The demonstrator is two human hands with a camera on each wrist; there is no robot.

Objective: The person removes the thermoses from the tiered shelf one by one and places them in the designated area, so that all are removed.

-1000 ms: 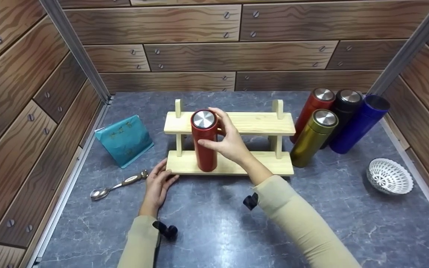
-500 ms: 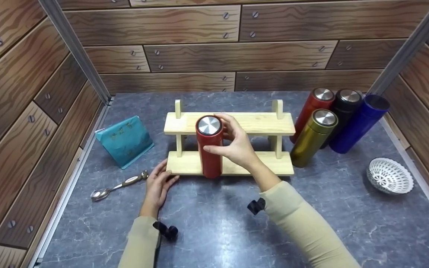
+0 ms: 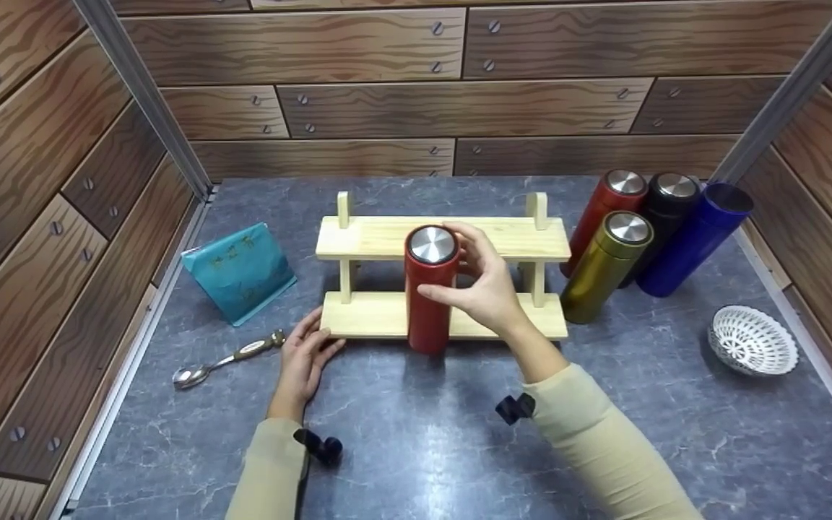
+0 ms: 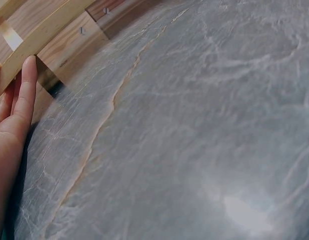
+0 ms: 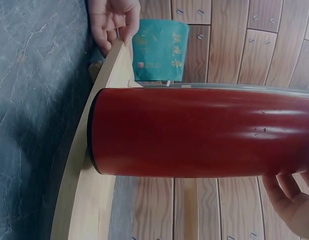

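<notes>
My right hand [image 3: 488,292] grips a red thermos [image 3: 429,310] with a silver lid from its right side, high on the body. The thermos stands roughly upright before a two-tier wooden shelf [image 3: 358,314], its base overlapping the lower tier's front edge in the head view. In the right wrist view, the red thermos body [image 5: 194,132] fills the middle, its dark base rim beside the shelf board [image 5: 102,90]; contact is hard to judge. My left hand [image 3: 304,361] holds the lower tier's left front corner, thumb above and fingers under it, also seen in the left wrist view.
Right of the shelf stand a gold thermos [image 3: 600,278], another red thermos [image 3: 596,224], a black thermos [image 3: 665,209] and a blue cylinder [image 3: 690,242]. A white openwork basket [image 3: 753,341] lies farther right. Leftward are a teal pouch [image 3: 243,274] and a spoon [image 3: 224,361].
My right hand has moved the red thermos to the right and nearer to me, from over the lower tier to its front edge. My left hand has stayed at the corner.
</notes>
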